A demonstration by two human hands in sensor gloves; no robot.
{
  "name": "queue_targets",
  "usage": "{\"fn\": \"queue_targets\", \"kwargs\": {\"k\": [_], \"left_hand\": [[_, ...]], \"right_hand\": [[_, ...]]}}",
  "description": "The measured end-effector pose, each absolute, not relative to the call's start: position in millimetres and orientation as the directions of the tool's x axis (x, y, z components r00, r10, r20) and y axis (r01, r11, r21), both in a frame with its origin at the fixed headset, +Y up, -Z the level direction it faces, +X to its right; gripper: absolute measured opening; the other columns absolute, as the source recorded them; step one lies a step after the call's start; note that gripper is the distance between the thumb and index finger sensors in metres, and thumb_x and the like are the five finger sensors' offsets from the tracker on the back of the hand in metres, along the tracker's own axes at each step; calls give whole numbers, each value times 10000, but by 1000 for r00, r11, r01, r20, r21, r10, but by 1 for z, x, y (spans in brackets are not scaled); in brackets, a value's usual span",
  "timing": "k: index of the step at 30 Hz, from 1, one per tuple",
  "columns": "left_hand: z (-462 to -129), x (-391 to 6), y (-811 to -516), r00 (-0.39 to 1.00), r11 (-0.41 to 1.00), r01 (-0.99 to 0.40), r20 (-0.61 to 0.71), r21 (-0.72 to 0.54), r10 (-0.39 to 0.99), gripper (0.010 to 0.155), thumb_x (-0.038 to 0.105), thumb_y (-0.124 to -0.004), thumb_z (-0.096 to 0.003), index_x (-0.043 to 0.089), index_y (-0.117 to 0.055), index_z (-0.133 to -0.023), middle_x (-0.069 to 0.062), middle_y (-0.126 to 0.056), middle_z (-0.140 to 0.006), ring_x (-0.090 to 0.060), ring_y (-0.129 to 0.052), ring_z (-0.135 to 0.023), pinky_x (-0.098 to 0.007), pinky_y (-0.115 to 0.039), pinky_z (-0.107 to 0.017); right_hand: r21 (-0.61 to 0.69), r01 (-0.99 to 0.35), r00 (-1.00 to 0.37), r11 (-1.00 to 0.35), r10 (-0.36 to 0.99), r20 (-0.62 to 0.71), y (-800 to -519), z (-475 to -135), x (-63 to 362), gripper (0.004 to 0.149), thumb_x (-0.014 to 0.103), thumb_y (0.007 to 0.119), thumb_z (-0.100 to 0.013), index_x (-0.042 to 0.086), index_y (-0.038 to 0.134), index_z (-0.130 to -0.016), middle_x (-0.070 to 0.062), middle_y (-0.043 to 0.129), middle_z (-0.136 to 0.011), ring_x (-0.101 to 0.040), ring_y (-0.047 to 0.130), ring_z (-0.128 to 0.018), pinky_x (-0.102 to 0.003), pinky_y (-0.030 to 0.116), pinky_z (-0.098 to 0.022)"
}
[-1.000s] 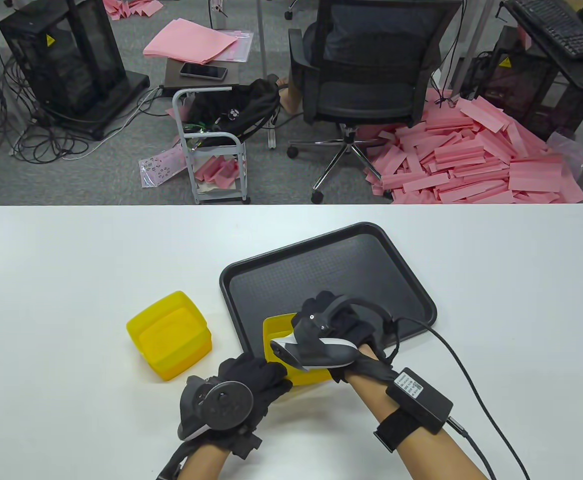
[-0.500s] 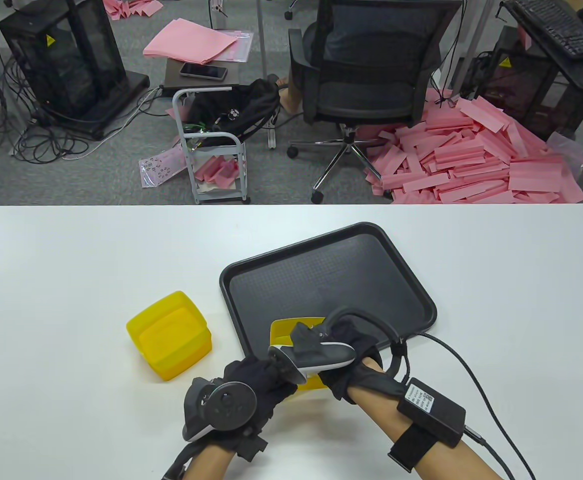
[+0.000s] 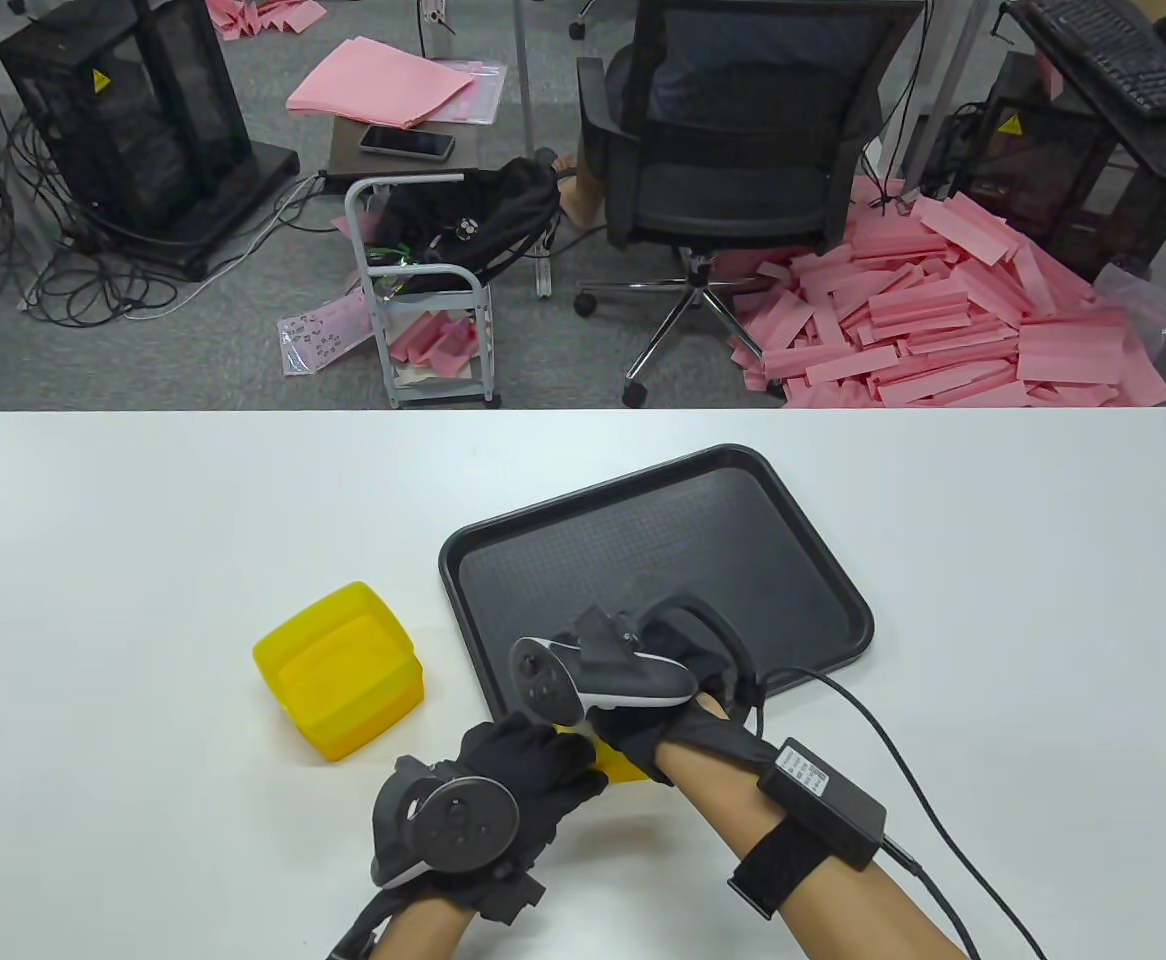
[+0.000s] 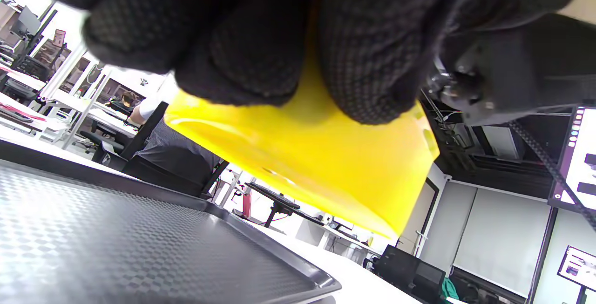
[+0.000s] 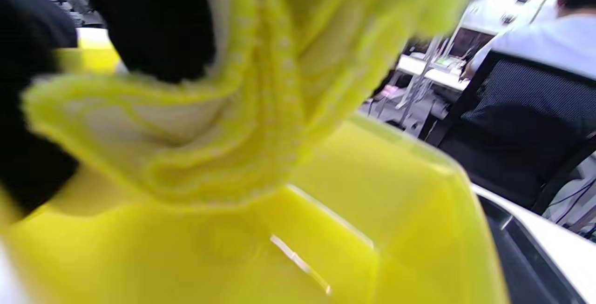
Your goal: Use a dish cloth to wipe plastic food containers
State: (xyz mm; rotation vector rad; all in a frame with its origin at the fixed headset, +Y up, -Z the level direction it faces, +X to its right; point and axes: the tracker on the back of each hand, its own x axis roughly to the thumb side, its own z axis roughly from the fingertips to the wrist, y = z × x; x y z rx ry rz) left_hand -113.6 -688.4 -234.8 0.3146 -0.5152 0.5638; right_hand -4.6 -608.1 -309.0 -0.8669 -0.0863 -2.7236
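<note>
Yellow plastic containers: two. One container sits open on the desk, left of the one black tray. Your left hand grips the second container above the tray's near edge. Your right hand pinches the one yellow dish cloth against it.

An office or lab workspace is shown. Behind the white table, grey carpet is seen, with a black mesh office chair at top centre and a keyboard on a stand in the upper right. Black equipment cabinets with tangled cables are placed in the upper left (each marked with a yellow warning sticker). Pink foam strips are heaped on the floor at right. Desks and monitors are glimpsed in the left wrist view.
</note>
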Motion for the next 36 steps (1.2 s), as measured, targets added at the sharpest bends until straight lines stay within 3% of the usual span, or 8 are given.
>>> {"fn": "queue_targets", "kwargs": {"k": [7, 12, 16, 20, 25, 30, 36], "left_hand": [[-233, -116, -684, 727, 790, -587, 545, 177, 418, 391, 502, -894, -394, 262, -997, -684, -41, -1026, -464, -287, -981, -434, -450, -838, -363], [-235, -124, -683, 738, 778, -597, 513, 195, 438, 392, 502, -894, -394, 259, -998, -684, -41, -1026, -461, -289, -980, -432, -451, -837, -362], [-238, -125, -687, 736, 783, -597, 507, 174, 449, 392, 500, -896, -392, 263, -999, -687, -43, -1028, -470, -292, -979, -438, -451, -835, -365], [-238, -121, -688, 751, 798, -574, 504, 181, 426, 391, 500, -898, -391, 263, -1002, -684, -40, -1030, -461, -288, -982, -431, -450, -837, -361], [-237, -119, -689, 751, 798, -572, 513, 191, 416, 389, 497, -904, -383, 264, -1005, -677, -38, -1028, -446, -285, -984, -420, -449, -841, -355], [-235, -116, -687, 733, 783, -593, 527, 185, 430, 388, 498, -903, -383, 263, -1006, -674, -34, -1029, -431, -276, -990, -406, -443, -851, -343], [-234, -115, -688, 731, 777, -604, 514, 180, 449, 408, 501, -904, -381, 230, -1004, -670, -32, -1032, -416, -273, -994, -390, -441, -855, -331]], "right_hand": [[-267, 348, -763, -899, -437, 477, -610, -315, -1, 486, 493, 892, -441, 293, 753, -861, 47, 951, -718, -246, 976, -480, -319, 877, -236], [-285, 436, -725, -853, -521, 450, -613, -319, 13, 475, 483, 914, -430, 314, 766, -848, 66, 960, -721, -245, 977, -490, -318, 880, -246], [-228, 482, -678, -846, -525, 515, -618, -313, 19, 477, 454, 934, -421, 336, 777, -855, 89, 959, -760, -252, 968, -533, -322, 879, -276], [-115, 578, -614, -808, -524, 591, -625, -302, 18, 479, 418, 925, -433, 355, 752, -875, 113, 931, -830, -256, 951, -602, -328, 877, -315], [153, 552, -709, -819, -365, 604, -625, -304, 22, 480, 394, 878, -474, 319, 710, -917, 62, 915, -860, -256, 951, -611, -318, 880, -304], [436, 389, -849, -811, -132, 512, -622, -316, 28, 490, 375, 814, -523, 249, 671, -974, 4, 920, -849, -275, 968, -520, -302, 872, -227], [556, 178, -898, -812, 96, 428, -627, -328, 27, 498, 389, 788, -529, 213, 669, -979, 7, 941, -808, -244, 987, -465, -268, 875, -179]]}}
